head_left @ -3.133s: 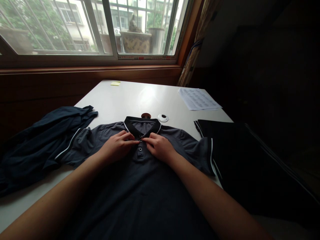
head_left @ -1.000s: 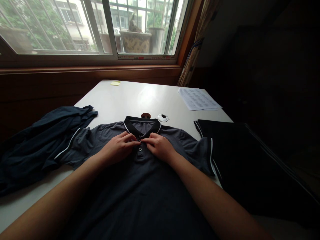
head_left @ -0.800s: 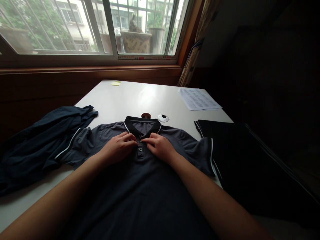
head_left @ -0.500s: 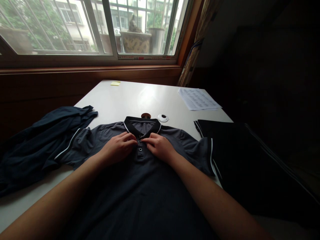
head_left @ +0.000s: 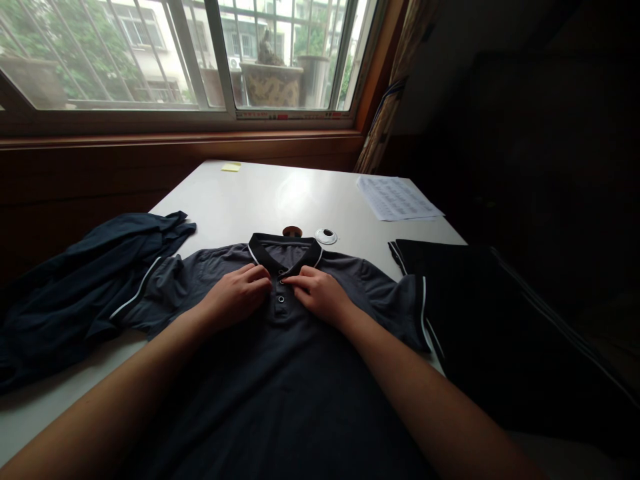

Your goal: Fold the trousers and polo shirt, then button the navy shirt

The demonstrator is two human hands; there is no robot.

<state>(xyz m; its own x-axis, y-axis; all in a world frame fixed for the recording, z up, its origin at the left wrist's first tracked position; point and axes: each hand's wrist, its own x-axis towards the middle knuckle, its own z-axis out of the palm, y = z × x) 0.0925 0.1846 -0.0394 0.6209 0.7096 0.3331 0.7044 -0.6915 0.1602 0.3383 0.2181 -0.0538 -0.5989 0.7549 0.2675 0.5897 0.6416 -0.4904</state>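
Grey polo (head_left: 287, 380) — hem cut off; left hand (head_left: 241, 291), right hand (head_left: 321, 293) at placket (head_left: 281, 311) — can't tell if pinching.

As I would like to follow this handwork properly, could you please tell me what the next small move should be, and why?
Perhaps bring the left hand slightly inward to the middle button of the polo shirt: that hand is curled just left of the button, while the right hand has a fingertip close against it. I cannot tell whether the button is fastened.
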